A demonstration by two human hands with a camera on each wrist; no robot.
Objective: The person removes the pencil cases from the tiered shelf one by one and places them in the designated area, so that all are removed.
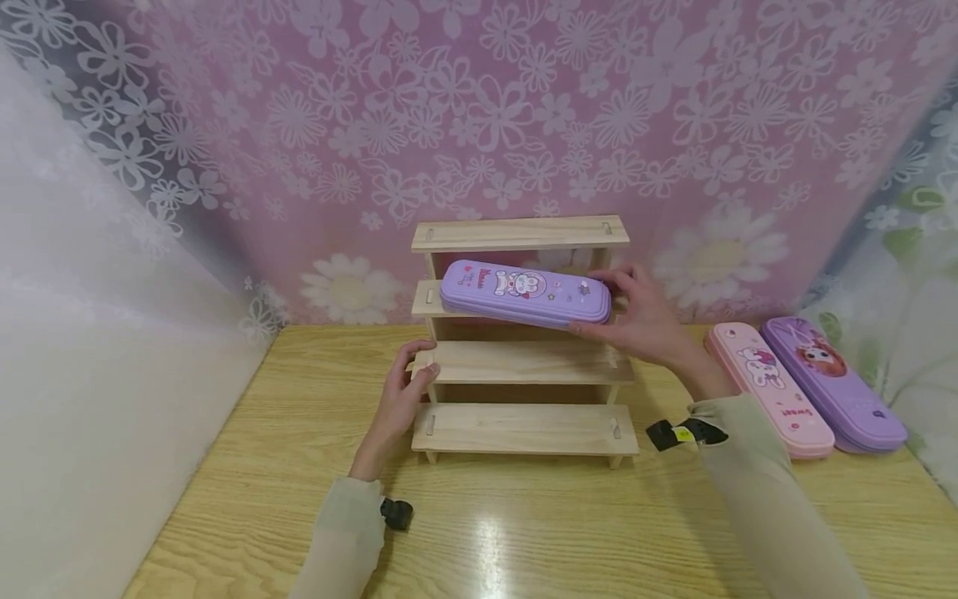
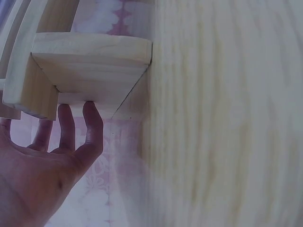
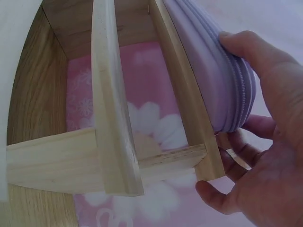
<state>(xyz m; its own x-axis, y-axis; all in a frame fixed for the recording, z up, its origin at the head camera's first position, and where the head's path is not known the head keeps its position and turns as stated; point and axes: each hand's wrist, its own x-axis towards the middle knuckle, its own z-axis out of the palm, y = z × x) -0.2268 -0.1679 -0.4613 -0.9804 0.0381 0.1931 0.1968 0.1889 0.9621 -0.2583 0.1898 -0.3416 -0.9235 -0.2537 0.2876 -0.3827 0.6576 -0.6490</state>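
Note:
A light wooden stepped rack (image 1: 524, 428) with several tiers stands on the table. My right hand (image 1: 647, 320) grips the right end of a lilac zipped pencil case (image 1: 527, 291) printed with a white rabbit. The case overlaps the second tier from the top, its left end over that board. In the right wrist view, the thumb presses near the zip (image 3: 236, 80) and the fingers curl round the end by the shelf board. My left hand (image 1: 397, 395) holds the left end of the third tier (image 1: 516, 362), thumb on top; the left wrist view shows its fingers (image 2: 92, 127) curled at the wood.
To the right lie a pink pencil case (image 1: 771, 391) with a rabbit and a purple one (image 1: 838, 387) with a cartoon girl, side by side. A pink flowered backdrop (image 1: 494, 125) hangs right behind the rack. The table (image 1: 262, 499) has a wood-grain top.

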